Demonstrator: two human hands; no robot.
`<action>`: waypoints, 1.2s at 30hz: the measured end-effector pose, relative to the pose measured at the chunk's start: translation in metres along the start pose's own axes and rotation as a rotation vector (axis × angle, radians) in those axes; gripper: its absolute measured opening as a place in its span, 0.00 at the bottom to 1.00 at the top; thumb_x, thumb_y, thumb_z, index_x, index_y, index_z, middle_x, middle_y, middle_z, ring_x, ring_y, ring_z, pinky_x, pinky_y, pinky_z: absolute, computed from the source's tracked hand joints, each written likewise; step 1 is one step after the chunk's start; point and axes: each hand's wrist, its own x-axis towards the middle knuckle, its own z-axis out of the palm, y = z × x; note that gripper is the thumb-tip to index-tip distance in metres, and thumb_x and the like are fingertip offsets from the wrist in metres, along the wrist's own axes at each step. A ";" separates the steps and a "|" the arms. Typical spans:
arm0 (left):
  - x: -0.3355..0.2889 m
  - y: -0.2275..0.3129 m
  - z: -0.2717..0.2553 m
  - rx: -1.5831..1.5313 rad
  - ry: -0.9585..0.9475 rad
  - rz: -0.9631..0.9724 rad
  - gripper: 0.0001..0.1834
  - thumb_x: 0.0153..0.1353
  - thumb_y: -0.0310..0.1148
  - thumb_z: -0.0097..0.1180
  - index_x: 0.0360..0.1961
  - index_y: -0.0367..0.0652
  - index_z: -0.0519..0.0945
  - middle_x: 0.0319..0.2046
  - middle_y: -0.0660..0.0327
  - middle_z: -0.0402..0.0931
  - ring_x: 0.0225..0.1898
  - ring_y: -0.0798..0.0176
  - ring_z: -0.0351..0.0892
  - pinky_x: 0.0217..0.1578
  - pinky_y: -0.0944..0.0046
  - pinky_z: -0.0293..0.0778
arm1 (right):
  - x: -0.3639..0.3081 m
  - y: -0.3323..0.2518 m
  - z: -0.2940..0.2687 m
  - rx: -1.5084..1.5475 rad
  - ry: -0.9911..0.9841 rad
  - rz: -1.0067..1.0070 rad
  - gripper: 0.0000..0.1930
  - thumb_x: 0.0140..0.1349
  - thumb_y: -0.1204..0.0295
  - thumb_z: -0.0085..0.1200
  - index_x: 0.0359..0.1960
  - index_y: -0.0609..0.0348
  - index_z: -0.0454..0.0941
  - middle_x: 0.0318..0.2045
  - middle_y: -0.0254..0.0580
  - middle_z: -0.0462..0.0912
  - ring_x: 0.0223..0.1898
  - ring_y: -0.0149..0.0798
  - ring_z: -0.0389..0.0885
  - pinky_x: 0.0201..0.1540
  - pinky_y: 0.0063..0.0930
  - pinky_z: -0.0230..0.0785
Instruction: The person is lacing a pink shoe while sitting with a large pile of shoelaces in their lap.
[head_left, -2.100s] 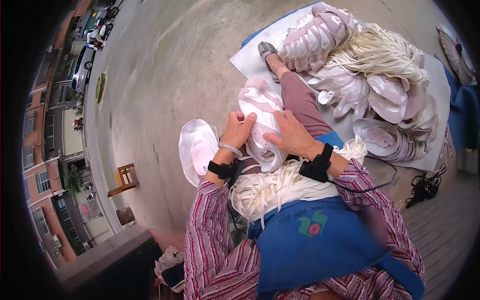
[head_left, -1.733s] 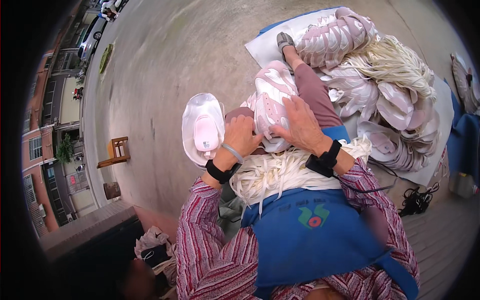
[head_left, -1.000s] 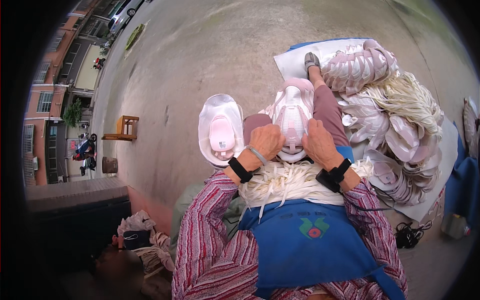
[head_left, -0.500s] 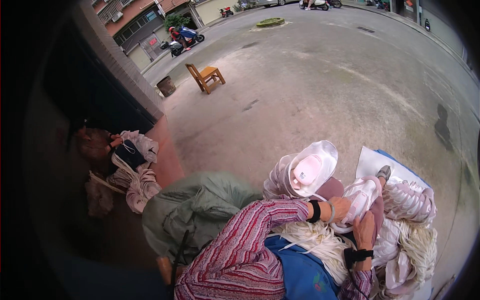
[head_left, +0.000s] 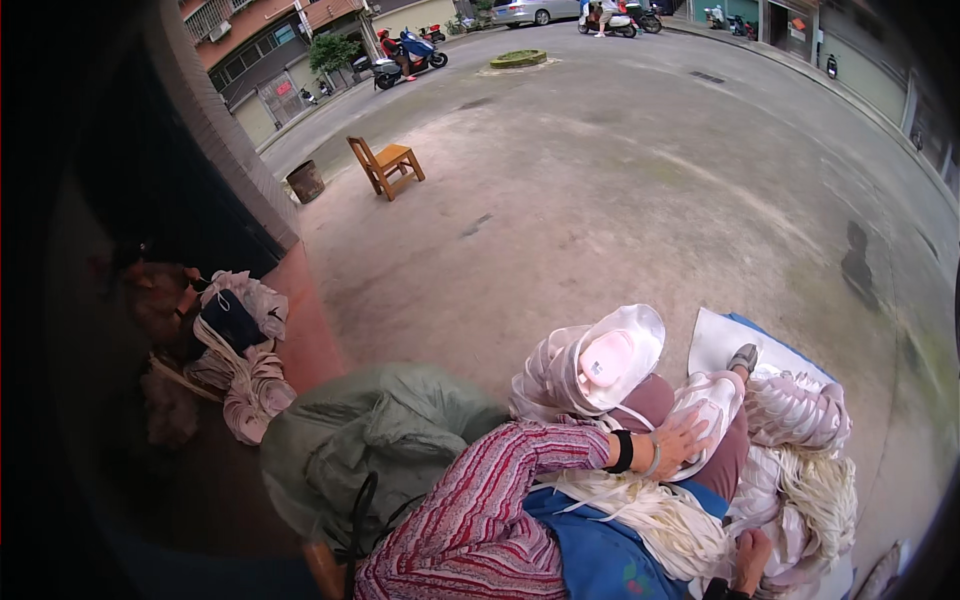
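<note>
My left hand [head_left: 680, 445] lies on a white and pale pink shoe upper [head_left: 712, 402] across my knee, its fingers stretched out and apart. Lower down, beside my right thigh, my right hand [head_left: 752, 560] has its fingers curled; what they hold, if anything, is hidden. A bundle of cream shoelaces [head_left: 665, 520] lies over the blue apron [head_left: 580, 545] on my lap. Just beyond my left hand stands a nested stack of similar uppers [head_left: 545, 375], with a pink tongue-like piece [head_left: 607, 358] facing up.
More nested uppers [head_left: 795, 410] and loose laces [head_left: 815, 490] are piled at my right, by a white sheet [head_left: 720, 345]. A grey-green sack [head_left: 375, 430] bulges at my left. Another person [head_left: 160, 300] sits by more uppers [head_left: 255, 395]. A wooden chair [head_left: 385, 165] stands farther out.
My right hand has left the shoe upper and dropped toward my right thigh. My left hand has spread over the upper. On the road, the scooter rider has moved right.
</note>
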 end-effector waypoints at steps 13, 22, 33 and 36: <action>0.000 0.001 -0.030 -0.026 -0.041 -0.061 0.46 0.50 0.39 0.62 0.68 0.40 0.53 0.63 0.40 0.55 0.65 0.38 0.54 0.59 0.40 0.58 | -0.021 0.062 0.028 0.443 -0.275 0.341 0.13 0.60 0.69 0.53 0.31 0.70 0.81 0.21 0.40 0.80 0.19 0.31 0.78 0.21 0.23 0.74; 0.046 0.077 -0.032 -0.536 -0.056 0.428 0.23 0.50 0.37 0.62 0.47 0.40 0.72 0.45 0.54 0.71 0.55 0.47 0.66 0.53 0.50 0.63 | -0.053 0.042 0.029 0.687 -0.255 0.417 0.11 0.61 0.69 0.51 0.34 0.66 0.80 0.25 0.38 0.81 0.22 0.30 0.79 0.25 0.23 0.75; 0.031 0.145 0.012 -0.258 -0.409 0.653 0.38 0.46 0.52 0.63 0.60 0.53 0.70 0.61 0.47 0.61 0.67 0.42 0.52 0.63 0.32 0.46 | -0.061 0.066 0.031 0.785 -0.166 0.470 0.11 0.61 0.71 0.51 0.36 0.68 0.80 0.25 0.40 0.81 0.20 0.30 0.78 0.23 0.22 0.73; 0.028 0.144 0.002 -0.322 -0.367 0.578 0.37 0.50 0.51 0.61 0.61 0.51 0.69 0.64 0.46 0.57 0.68 0.40 0.51 0.63 0.34 0.47 | -0.061 0.049 0.030 0.768 -0.026 0.399 0.10 0.59 0.73 0.50 0.35 0.68 0.80 0.26 0.37 0.81 0.22 0.27 0.76 0.26 0.18 0.71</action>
